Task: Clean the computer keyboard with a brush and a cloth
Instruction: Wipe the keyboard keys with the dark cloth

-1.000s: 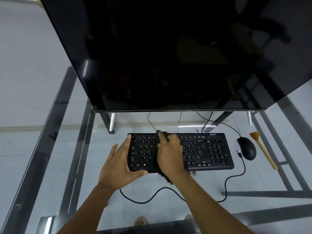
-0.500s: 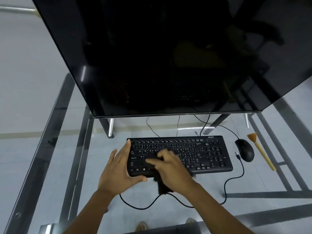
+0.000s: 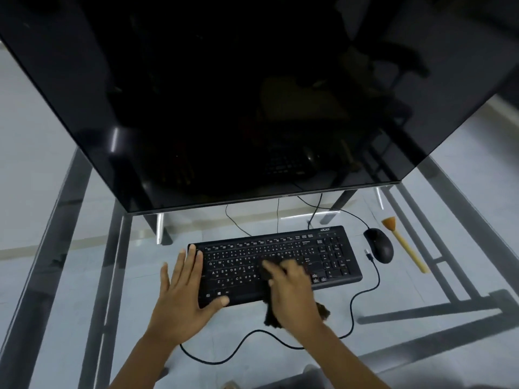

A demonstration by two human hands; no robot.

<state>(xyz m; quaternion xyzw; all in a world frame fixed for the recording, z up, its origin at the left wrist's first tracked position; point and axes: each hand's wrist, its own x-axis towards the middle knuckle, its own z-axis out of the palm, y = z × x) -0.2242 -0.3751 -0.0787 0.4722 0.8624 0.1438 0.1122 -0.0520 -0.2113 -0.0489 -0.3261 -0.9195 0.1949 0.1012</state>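
**Cloth wipe under way: the risks sit at the counter's near edge and off to the right**

Nearest the person, a black cable (image 3: pixel 244 336) loops on the glass counter (image 3: pixel 92 276) just below both wrists; a wrist dragged back could snag it and tug the keyboard.

The right hand (image 3: pixel 292 290) presses a dark cloth (image 3: pixel 269 313) onto the middle keys, its fingers curled over the fabric, the loose tail of which hangs past the keyboard's front edge. That tail could catch on key corners or sweep loosened grit back onto the keys.

The left hand (image 3: pixel 185 287) lies flat with its fingers spread, the palm on the glass beside the left end of the black Acer keyboard (image 3: pixel 331 256) and the thumb on its front edge. It holds nothing. If this bracing slips, I judge that hard strokes will slide the keyboard on the smooth glass.

Right of the right hand, well apart, a mouse (image 3: pixel 379 245) and its plug lie close to the keyboard's far end; a wide stroke might knock them. Beyond the mouse rests the wooden-handled brush (image 3: pixel 404 245), untouched.
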